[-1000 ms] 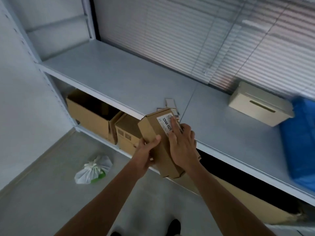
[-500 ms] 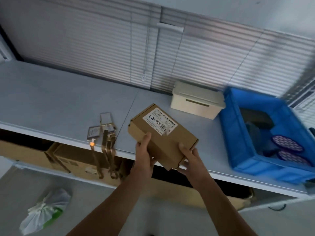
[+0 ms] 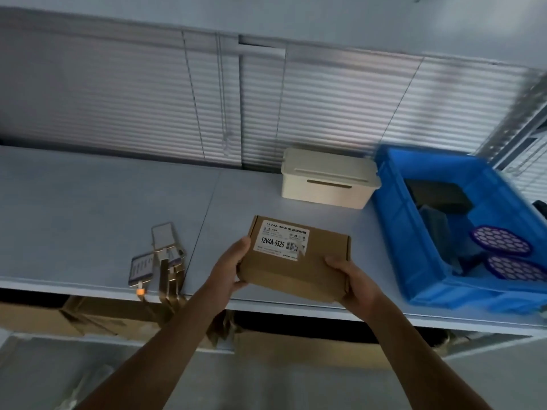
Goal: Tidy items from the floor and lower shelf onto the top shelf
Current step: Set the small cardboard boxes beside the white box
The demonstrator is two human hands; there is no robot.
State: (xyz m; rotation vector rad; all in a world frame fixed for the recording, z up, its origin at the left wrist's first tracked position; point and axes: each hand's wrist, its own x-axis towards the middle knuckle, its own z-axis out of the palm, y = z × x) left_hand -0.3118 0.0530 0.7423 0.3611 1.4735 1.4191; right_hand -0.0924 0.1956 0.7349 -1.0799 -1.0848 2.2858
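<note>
**Box held over top shelf, not yet set down**

Your left hand (image 3: 229, 269) clamps the cardboard box's (image 3: 296, 261) left edge; your right hand (image 3: 353, 284) closes on its right corner. The box sits above the top shelf (image 3: 88, 208), near its front lip, between the lanyard badges (image 3: 159, 258) and blue bin (image 3: 393, 232). Lower it flat, clear of both.

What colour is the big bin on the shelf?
Bright blue bin, seen clearly in the head view.
</note>
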